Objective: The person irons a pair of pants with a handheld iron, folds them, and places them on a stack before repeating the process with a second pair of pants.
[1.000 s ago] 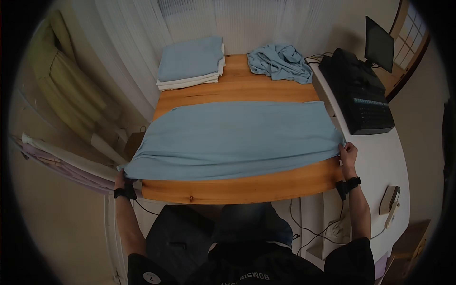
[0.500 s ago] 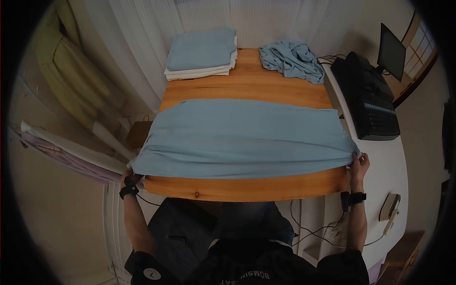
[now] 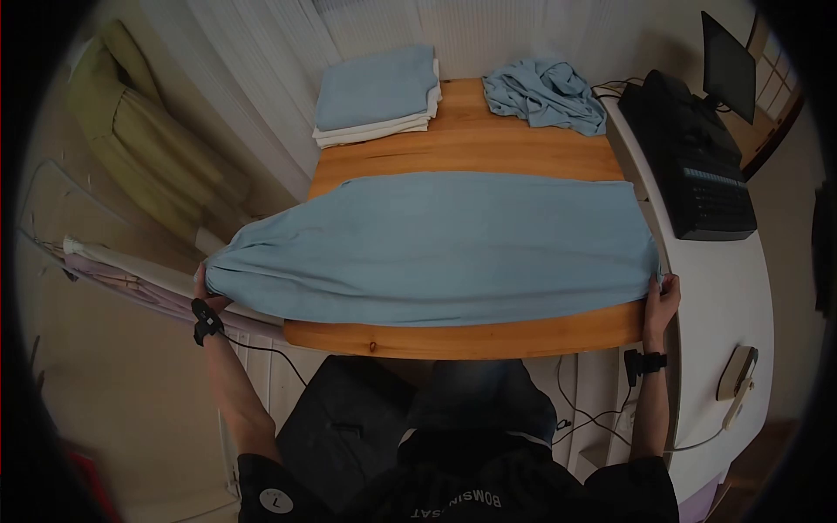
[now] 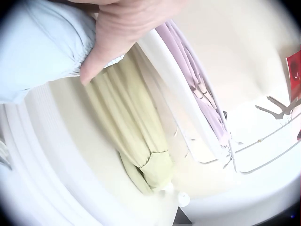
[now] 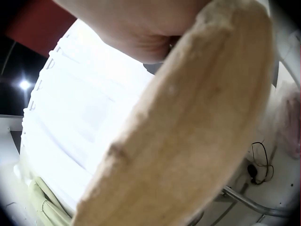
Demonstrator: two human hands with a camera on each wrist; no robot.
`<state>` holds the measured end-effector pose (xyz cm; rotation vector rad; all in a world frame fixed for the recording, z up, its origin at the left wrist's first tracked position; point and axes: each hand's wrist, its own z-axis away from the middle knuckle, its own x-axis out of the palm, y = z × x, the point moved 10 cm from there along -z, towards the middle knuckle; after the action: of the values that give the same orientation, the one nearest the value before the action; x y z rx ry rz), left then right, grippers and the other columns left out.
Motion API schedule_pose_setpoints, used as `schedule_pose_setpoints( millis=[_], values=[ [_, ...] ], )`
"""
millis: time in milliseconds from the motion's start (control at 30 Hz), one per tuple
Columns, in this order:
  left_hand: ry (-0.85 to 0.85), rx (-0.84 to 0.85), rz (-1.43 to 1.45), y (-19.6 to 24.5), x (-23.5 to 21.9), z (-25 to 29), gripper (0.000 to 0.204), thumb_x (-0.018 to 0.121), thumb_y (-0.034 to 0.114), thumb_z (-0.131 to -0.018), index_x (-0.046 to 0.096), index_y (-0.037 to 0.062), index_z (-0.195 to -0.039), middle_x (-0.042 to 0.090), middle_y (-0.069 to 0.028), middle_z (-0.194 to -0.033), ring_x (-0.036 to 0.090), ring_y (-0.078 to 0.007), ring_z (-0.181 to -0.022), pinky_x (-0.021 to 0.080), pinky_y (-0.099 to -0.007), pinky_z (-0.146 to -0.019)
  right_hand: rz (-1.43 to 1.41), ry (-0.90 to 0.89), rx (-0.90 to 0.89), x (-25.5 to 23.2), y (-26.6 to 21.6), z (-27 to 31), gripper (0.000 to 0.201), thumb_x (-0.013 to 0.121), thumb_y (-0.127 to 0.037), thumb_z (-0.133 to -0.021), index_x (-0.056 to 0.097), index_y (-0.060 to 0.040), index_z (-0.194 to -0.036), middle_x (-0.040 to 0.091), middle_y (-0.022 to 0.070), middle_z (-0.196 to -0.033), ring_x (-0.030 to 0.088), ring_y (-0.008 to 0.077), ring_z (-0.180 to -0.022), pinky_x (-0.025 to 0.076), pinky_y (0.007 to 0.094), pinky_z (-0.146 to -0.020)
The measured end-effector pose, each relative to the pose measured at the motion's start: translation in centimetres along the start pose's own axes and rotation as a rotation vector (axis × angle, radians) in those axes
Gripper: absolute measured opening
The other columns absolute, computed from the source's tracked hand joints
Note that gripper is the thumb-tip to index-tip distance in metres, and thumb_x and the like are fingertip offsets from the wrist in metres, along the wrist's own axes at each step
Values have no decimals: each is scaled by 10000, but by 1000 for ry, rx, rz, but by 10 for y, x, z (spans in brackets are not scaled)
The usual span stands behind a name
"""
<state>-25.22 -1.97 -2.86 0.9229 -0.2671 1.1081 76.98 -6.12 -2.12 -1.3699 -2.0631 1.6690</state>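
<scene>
Grips the gathered left end of the blue cloth (image 3: 436,244) in the left hand (image 4: 127,28), out past the left edge of the wooden table (image 3: 471,341), with the thumb bent over the fabric. Pinches the same cloth near its front right corner in the right hand (image 3: 663,301), just beyond the table's right edge; fingertips mostly hidden there in the right wrist view. Hands well apart, on opposite sides of the table.

Compared with half a second ago, reaches farther left of the table with the left hand, and farther back from its near edge, while keeping the right hand close to its place beside the right edge. Draws the cloth's left end off the tabletop into folds fanning out from the grip; leaves the middle and right lying flatter across the table. Seems to stretch and smooth the cloth lengthwise, at the price of a puckered left end, not yet flat.

Farther out, at the table's far left, a folded stack (image 3: 375,91), blue over white; at its far right, a crumpled blue heap (image 3: 545,94). Right of the table, a white counter (image 3: 711,349) bearing a black keyboard machine (image 3: 697,166). Left of the table, a hanging yellow-green garment (image 3: 166,157).
</scene>
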Motion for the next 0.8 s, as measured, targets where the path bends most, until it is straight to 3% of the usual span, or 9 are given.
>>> schedule_pose_setpoints(
  millis=[167,300,367,400,500,567,700,733,800],
  values=[
    [165,-5,-89,14,-20,2,726,733,465,-888,487,105,-1468,501,-145,-1496,437,-372,-1392,269,-609,-1175,67,48,-13,-6,-6,5,188,650,-73,-934,474,-26,-889,409,-13,-784,375,100,-710,362,253,-641],
    [227,90,-67,3,23,23,687,708,396,-920,461,92,-1485,497,-144,-1499,443,-378,-1387,253,-625,-1171,-18,51,16,-6,-8,7,198,654,-83,-936,470,-27,-887,415,-12,-791,374,98,-715,360,248,-648],
    [1,265,-159,-1,88,36,621,697,320,-940,473,91,-1472,511,-137,-1483,496,-375,-1344,326,-563,-1158,-80,44,24,-4,-9,8,202,657,-88,-938,472,-25,-888,409,-15,-792,369,98,-715,358,245,-648],
    [-256,189,-274,5,109,18,595,725,290,-933,500,8,-1406,587,-154,-1389,574,-341,-1266,437,-479,-1112,-81,42,29,-4,-7,8,202,657,-88,-938,472,-25,-888,409,-15,-792,369,98,-715,358,245,-648],
    [-259,643,-549,-90,236,107,339,715,125,-937,614,41,-1249,688,-68,-1136,667,-243,-1055,527,-368,-915,-52,43,20,-4,-6,8,200,656,-87,-943,472,-25,-888,406,-17,-796,366,95,-718,355,241,-649],
    [-329,860,-928,-160,283,140,245,762,106,-888,629,63,-1088,676,-29,-999,659,-196,-932,524,-341,-787,-81,51,23,-5,-3,7,213,664,-115,-948,478,-20,-902,409,-32,-795,363,80,-727,337,228,-660],
    [-694,1458,-2063,-329,290,137,380,857,202,-750,505,102,-853,540,-46,-791,557,-234,-734,463,-359,-724,-90,57,14,-6,-3,9,207,660,-113,-953,481,-23,-904,409,-36,-796,363,79,-730,335,228,-659],
    [-693,1456,-2058,-338,289,140,380,857,202,-750,505,102,-853,540,-46,-791,557,-234,-734,463,-359,-724,-103,50,24,-4,-4,10,204,658,-104,-952,477,-26,-900,415,-30,-803,371,81,-732,343,229,-659],
    [-604,908,-2136,-351,271,106,417,880,225,-712,505,100,-844,529,-43,-820,561,-271,-782,439,-389,-813,-117,48,34,-5,-5,9,201,656,-95,-950,474,-30,-896,422,-24,-810,380,82,-735,351,230,-659]
  ],
)
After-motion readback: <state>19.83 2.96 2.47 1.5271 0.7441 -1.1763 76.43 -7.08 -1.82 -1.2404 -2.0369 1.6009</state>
